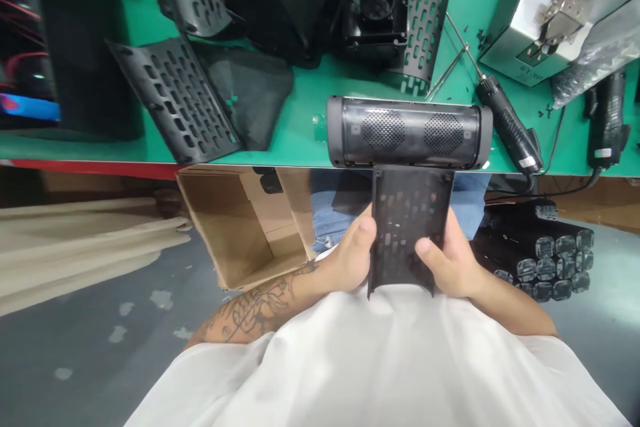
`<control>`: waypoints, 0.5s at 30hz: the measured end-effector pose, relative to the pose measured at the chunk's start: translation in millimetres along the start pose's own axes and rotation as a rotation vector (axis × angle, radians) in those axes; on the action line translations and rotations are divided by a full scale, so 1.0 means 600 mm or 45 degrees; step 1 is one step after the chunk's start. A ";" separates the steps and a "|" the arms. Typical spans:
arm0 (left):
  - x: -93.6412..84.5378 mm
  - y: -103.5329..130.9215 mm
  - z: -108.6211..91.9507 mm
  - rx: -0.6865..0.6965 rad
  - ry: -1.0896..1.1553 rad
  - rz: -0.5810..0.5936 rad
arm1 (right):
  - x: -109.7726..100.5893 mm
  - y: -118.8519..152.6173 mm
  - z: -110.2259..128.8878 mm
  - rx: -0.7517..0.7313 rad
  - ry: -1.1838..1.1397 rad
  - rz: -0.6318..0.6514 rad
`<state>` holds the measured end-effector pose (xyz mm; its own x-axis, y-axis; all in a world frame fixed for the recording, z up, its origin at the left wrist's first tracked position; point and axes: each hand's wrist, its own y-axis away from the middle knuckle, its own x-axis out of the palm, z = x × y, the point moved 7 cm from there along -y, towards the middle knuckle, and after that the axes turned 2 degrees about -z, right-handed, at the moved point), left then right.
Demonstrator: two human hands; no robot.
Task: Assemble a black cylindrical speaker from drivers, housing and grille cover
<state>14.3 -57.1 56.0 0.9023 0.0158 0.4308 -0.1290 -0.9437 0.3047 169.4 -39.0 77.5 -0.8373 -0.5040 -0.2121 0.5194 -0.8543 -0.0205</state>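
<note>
Between my hands is a black slotted speaker grille panel (pixel 407 227), held lengthwise in front of my white shirt, its far end at the table edge. My left hand (pixel 356 250) grips its left side, thumb along the edge. On the right side my right hand (pixel 453 257) is closed round the panel, its thumb lying on the inner face. The fingers beneath are hidden. Just beyond the panel, a black speaker body (pixel 410 132) with two round perforated areas lies across the front edge of the green table.
An electric screwdriver (pixel 507 117) lies right of the speaker body, near loose screws. Another slotted panel (pixel 175 97) rests at left; a further one (pixel 427 20) stands behind. A silver box (pixel 555 13) sits back right. Below are an open cardboard box (pixel 230 227) and stacked black units (pixel 545 253).
</note>
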 end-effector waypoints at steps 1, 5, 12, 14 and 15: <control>-0.002 0.008 0.011 -0.098 0.170 -0.019 | 0.009 -0.008 0.006 -0.029 0.140 0.034; -0.022 0.050 0.042 -0.340 0.615 -0.086 | 0.038 -0.043 0.041 -0.144 0.613 0.325; -0.066 0.095 0.048 -0.385 0.938 -0.249 | -0.120 -0.213 0.126 -0.415 1.142 0.173; -0.070 0.093 0.041 -0.385 0.978 -0.270 | -0.154 -0.285 0.091 -0.054 1.220 0.393; -0.072 0.091 0.039 -0.386 0.994 -0.276 | -0.163 -0.313 0.069 0.176 1.230 0.513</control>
<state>-22.2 -116.8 34.0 0.3935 0.5124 0.7633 -0.1912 -0.7665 0.6131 146.9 165.4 142.6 -0.0840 -0.4898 -0.8678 0.6538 -0.6843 0.3229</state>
